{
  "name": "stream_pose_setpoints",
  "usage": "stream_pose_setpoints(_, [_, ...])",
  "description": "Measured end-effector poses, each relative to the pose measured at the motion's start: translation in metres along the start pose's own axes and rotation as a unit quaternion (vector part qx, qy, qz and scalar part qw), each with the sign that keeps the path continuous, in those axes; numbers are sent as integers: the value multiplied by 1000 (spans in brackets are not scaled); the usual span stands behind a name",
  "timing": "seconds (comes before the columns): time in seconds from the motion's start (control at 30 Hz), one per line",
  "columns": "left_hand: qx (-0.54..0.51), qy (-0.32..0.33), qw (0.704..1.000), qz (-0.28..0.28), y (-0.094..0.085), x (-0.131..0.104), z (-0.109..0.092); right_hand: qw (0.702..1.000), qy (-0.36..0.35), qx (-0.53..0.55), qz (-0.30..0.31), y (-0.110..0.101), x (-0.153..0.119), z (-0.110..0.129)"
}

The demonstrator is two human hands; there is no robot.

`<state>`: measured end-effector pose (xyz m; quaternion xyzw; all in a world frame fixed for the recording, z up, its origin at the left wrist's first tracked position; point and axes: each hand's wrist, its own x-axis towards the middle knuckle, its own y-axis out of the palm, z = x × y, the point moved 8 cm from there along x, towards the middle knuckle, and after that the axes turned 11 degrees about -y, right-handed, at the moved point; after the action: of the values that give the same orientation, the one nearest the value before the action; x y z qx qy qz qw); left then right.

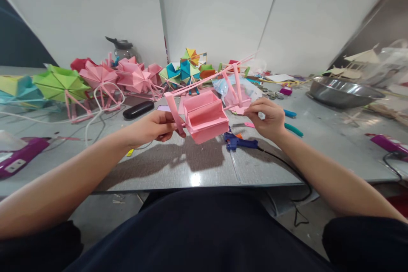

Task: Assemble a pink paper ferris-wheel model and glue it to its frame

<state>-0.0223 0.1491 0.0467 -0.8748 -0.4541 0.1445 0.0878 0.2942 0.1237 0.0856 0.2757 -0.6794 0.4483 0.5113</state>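
A pink paper model (207,119) with a folded, open compartment and thin pink struts is held above the table. My left hand (162,126) pinches it at the lower left, by the base of a flat pink strip. On the other side, my right hand (266,117) has its thumb and forefinger pressed together at the end of the model's thin rod, beside the right-hand strut. Below and between the hands, a blue glue gun (240,142) lies on the table, its cable running off to the right.
Finished pink models (135,74) and a green one (62,85) stand at the back left. A black case (138,109) lies before them. A metal bowl (346,93) sits at the right. Purple tools lie at both sides (24,157).
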Motion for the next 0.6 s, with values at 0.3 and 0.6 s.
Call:
stream_pose_setpoints(0.3, [33,1,999,-7,-3,4,5,1000,24,-2,-2,-1,3,0])
stream_pose_setpoints(0.6, [51,-3,999,-11,-3,5,7,999,34,13,16,0,1,-3])
